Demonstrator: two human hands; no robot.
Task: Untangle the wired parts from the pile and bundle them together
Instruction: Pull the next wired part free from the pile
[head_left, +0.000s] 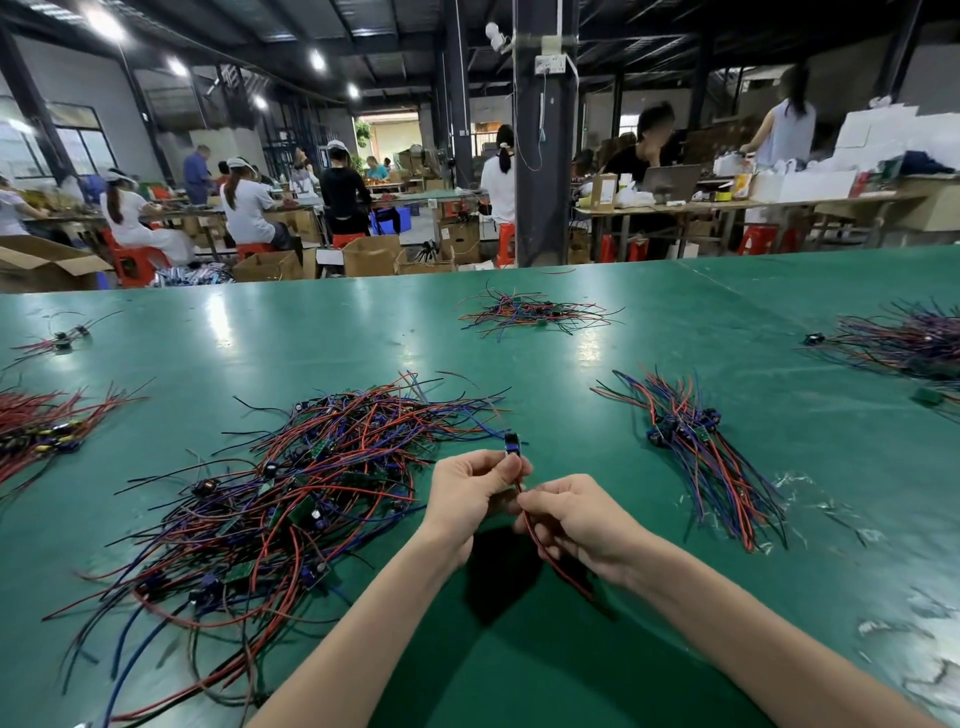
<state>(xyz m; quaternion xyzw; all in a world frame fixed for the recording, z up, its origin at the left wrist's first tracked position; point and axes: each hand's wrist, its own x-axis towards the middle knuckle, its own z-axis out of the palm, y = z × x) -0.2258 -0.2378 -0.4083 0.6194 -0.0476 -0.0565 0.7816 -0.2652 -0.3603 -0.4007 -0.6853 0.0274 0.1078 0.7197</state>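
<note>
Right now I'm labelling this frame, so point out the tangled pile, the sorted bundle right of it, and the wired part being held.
tangled pile (311, 493), head view, middle of the heap.
sorted bundle (681, 429), head view, its clustered components.
held part (512, 446), head view, its blue component.

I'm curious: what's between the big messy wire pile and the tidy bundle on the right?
The left hand and right hand, pinching one wired part; head view.

The broad green table top (545, 374) is smooth and glossy with white glare, scuffed whitish at four o'clock. The tangled pile of red, blue and black wires (311, 493) and the lone blue-capped wired part (512, 446) at six o'clock wear smooth plastic sheathing.
</note>
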